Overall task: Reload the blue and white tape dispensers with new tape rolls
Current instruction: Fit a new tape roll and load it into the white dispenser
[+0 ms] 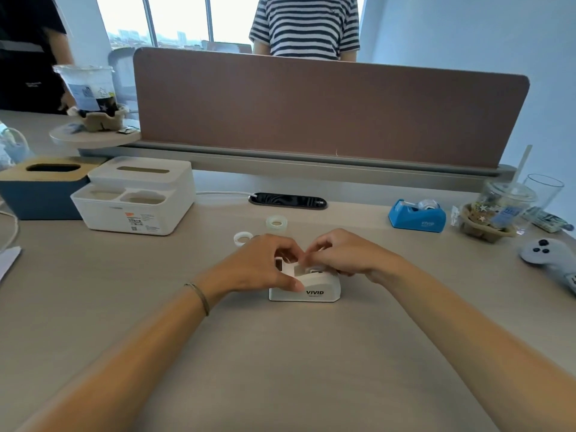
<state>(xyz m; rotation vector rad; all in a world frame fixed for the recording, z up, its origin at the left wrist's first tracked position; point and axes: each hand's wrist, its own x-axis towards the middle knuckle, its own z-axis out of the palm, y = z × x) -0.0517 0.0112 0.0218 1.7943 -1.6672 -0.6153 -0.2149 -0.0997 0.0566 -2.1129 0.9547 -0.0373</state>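
— What's on your left?

— A blue tissue box (37,194) with a wooden lid, its slot dark. Beside it, touching, a white plastic organiser (137,194): a slot on top and two open wells in front; I can't tell what's in them. Behind, on a round shelf (93,137), a clear lidded cup (88,88) with a dark drink sits in a moulded pulp holder.

— And in the middle?

— Two small rolls lie flat on the smooth beige desk (280,353): a white ring (242,238) just past my left hand (261,266), and a clear tape roll (276,222) a little farther back. The white dispenser (307,288) stands right in front of me, a rounded plastic block marked VIVID. My left thumb presses its near side while the fingers curl over its cutter end. My right hand (339,254) curls over the cradle, fingertips pinched together above it; what they pinch is hidden. Something white sits in the cradle, but I can't make it out.

— To the right?

— The blue dispenser (417,215) stands well apart, near the divider, a clear roll in its cradle. Then another lidded cup (501,204) with a straw in a pulp holder, an empty-looking glass (544,194) behind, and a white controller (548,255) at the edge.
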